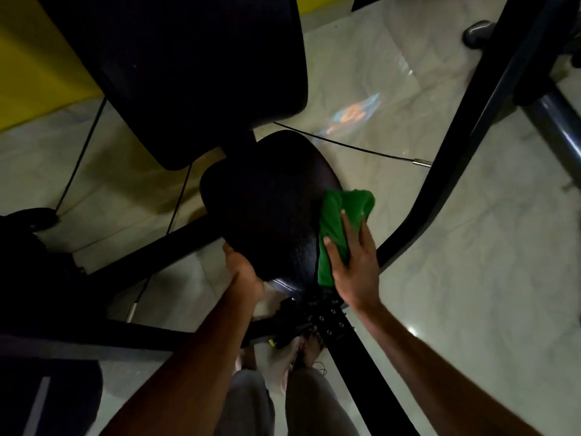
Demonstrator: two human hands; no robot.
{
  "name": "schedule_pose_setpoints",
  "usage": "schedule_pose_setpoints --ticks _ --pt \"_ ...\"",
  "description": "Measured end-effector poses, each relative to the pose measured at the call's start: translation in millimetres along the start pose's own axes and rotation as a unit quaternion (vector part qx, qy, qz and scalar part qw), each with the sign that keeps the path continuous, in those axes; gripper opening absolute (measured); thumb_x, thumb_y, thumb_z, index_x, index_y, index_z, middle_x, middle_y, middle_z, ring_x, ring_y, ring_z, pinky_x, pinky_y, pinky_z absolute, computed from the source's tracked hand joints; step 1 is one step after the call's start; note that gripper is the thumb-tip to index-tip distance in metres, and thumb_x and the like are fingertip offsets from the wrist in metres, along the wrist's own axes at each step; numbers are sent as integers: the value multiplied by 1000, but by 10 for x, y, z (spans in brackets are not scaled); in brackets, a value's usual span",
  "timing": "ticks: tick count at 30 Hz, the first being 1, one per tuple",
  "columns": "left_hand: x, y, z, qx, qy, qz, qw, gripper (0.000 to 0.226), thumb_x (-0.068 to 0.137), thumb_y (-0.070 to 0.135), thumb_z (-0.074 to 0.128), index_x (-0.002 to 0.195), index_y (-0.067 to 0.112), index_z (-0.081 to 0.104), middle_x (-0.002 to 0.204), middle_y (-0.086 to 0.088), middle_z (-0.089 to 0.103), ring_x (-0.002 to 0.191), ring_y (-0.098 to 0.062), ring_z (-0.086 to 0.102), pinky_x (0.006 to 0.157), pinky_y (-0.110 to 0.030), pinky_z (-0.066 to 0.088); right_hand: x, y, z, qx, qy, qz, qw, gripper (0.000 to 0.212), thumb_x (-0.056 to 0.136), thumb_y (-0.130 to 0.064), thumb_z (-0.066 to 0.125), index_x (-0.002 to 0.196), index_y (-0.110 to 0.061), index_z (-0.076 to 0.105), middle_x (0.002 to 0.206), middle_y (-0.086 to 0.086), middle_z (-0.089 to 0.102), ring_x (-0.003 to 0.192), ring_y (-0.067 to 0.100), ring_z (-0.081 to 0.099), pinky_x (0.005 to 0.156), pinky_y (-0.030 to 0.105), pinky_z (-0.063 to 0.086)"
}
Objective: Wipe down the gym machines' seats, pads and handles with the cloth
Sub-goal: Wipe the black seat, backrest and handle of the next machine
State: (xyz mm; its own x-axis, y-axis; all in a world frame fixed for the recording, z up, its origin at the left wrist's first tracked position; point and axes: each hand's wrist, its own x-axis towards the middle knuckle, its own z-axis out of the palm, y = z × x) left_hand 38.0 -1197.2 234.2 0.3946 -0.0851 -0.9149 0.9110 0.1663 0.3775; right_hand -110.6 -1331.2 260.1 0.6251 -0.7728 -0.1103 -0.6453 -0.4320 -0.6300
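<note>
Cloth: your cloth is bright green and folded into a rough oblong pad, its upper end bunched and rounded.
Cloth place: it lies just right of the frame's centre, draped over the right edge of the seat, running down towards the seat's near end.
Right hand: your right hand lies flat on the cloth with straight, spread fingers, pressing it against the seat.
Left hand: your left hand holds the seat's lower left edge; the thumb lies along the rim and the fingers go out of sight underneath.
Seat: black, rounded and finely textured, in the middle of the frame, with a glossy rim at its near end.
Back pad: a large black pad fills the upper left, its lower corner overlapping the seat's far side.
Frame: a dark curved bar sweeps from the upper right down behind your right hand; a post with a row of holes sits below the seat.
Cable: a thin cable crosses the pale tiled floor above the seat.
Wall: a yellow wall shows at the far left.
</note>
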Motion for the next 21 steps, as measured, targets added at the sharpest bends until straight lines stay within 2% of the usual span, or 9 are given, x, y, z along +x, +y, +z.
schedule_pose_setpoints --ticks 2,4,8,10,12,14,15,18,21 --pt "-196 -15 3 -2 -30 -5 1000 65 101 55 29 147 12 43 150 -20 40 118 -42 58 100 -46 48 -332 20 38 -51 1 -83 995 56 102 -40 57 155 -30 42 167 15 23 155 32 23 123 55 27" --pt "-324 -70 -80 -7 -30 -42 999 59 101 52 31 138 14 55 131 -15 62 85 -26 69 71 -32 54 -588 -20 75 -109 -43 -191 975 55 100 -37 60 153 -30 46 168 16 21 156 32 17 124 56 19" --pt "-447 -138 -322 -49 -48 -154 986 59 98 61 28 134 21 54 91 -9 73 88 -24 65 76 -36 49 -650 -232 244 -217 -182 -392 875 64 93 -42 63 153 -36 41 170 8 16 158 26 12 127 46 6" --pt "-396 -162 -388 -107 -39 -147 983 52 101 54 24 113 20 61 90 -9 68 75 -23 66 66 -29 52 -340 -347 282 -240 -204 -428 847 64 92 -49 58 152 -40 39 170 5 20 156 26 20 125 48 13" --pt "-344 -165 -360 -106 -45 -122 986 44 102 42 29 103 16 64 90 -10 69 63 -21 69 54 -24 53 -62 -455 301 -250 -189 -362 878 58 95 -54 49 152 -44 40 169 4 22 154 27 25 122 51 24" --pt "-312 -179 -366 -100 -48 -120 987 41 103 39 33 107 17 67 98 -8 75 76 -21 72 63 -29 56 -30 -598 343 -245 -178 -268 915 57 100 -57 41 155 -44 35 170 6 19 155 28 22 122 53 24" --pt "-311 -189 -371 -101 -58 -117 986 42 103 39 33 113 18 68 109 -9 74 91 -24 71 73 -34 56 -109 -616 366 -253 -186 -270 910 57 101 -58 37 156 -43 32 171 7 16 156 29 19 123 54 22" --pt "-278 -248 -394 -128 -78 -112 982 50 101 42 30 129 18 63 130 -14 64 120 -34 59 101 -49 46 -163 -505 304 -278 -251 -390 841 58 99 -59 37 155 -46 33 172 5 9 158 28 12 123 54 20" --pt "-296 -235 -345 -157 -73 -119 978 49 100 39 32 131 18 63 129 -14 65 119 -35 60 96 -48 50 86 -550 291 -264 -259 -386 845 68 88 -64 50 153 -49 36 172 4 11 157 28 15 123 53 19"
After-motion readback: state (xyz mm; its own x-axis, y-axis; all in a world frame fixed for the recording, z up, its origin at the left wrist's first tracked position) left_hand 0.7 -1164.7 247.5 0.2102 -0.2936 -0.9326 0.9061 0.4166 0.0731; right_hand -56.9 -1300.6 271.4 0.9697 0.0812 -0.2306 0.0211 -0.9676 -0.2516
